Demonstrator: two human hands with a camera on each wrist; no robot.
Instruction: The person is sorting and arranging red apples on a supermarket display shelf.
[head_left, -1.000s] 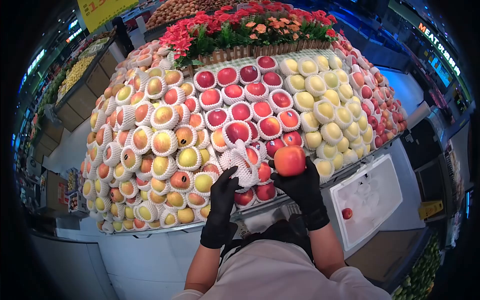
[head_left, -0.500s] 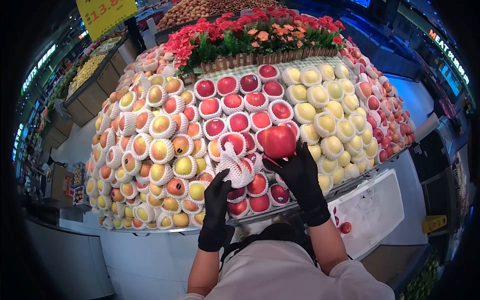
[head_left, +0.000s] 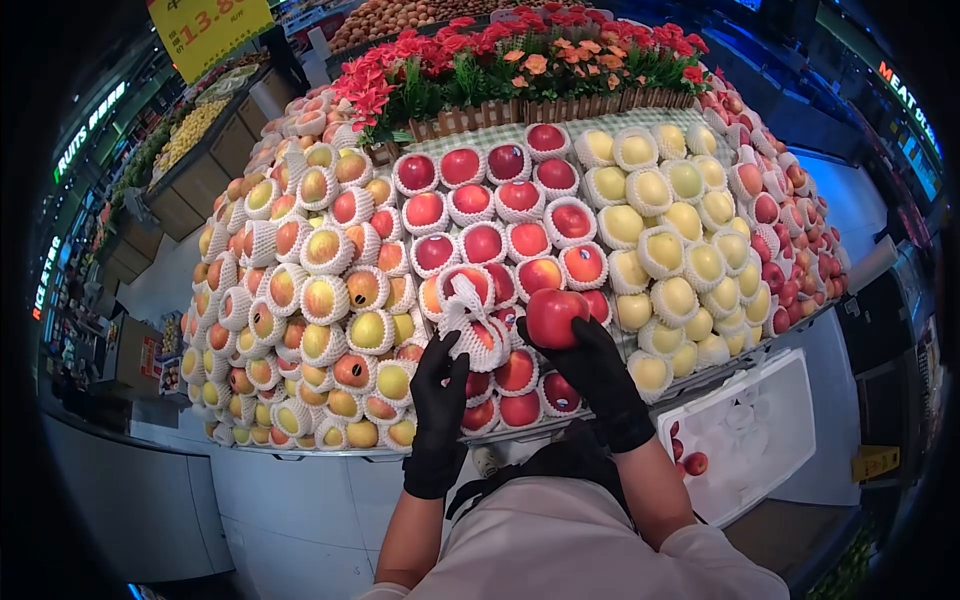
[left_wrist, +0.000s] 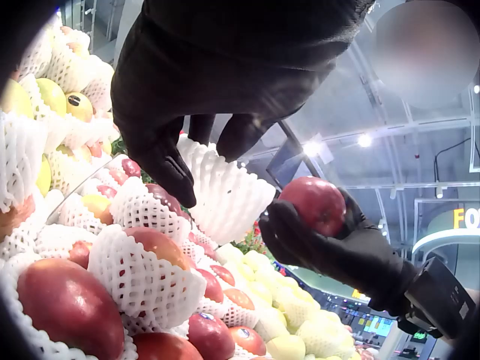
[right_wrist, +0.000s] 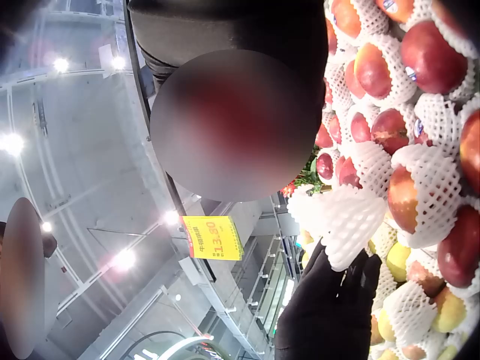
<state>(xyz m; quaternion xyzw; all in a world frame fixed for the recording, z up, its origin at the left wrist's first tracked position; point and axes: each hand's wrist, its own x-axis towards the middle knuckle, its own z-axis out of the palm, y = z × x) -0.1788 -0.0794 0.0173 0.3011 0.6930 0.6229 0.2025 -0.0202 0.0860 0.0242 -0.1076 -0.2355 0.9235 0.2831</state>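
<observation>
- The right hand, gloved black, has its fingers curled round a bare red apple, lifted just off the sloping fruit display.
- The left hand pinches an empty white foam net between thumb and fingers, its mouth turned towards the apple.
- Apple and net sit close together but apart, each just beyond the other hand's fingertips.
- Judged step: sleeving the loose apple in the net, with the apple not yet inside.
- The next move calls for lining the apple up with the net's mouth, spreading the mesh with the left fingers, and pushing the fruit in without tearing it.
- A white bin lies below the right hand.
</observation>
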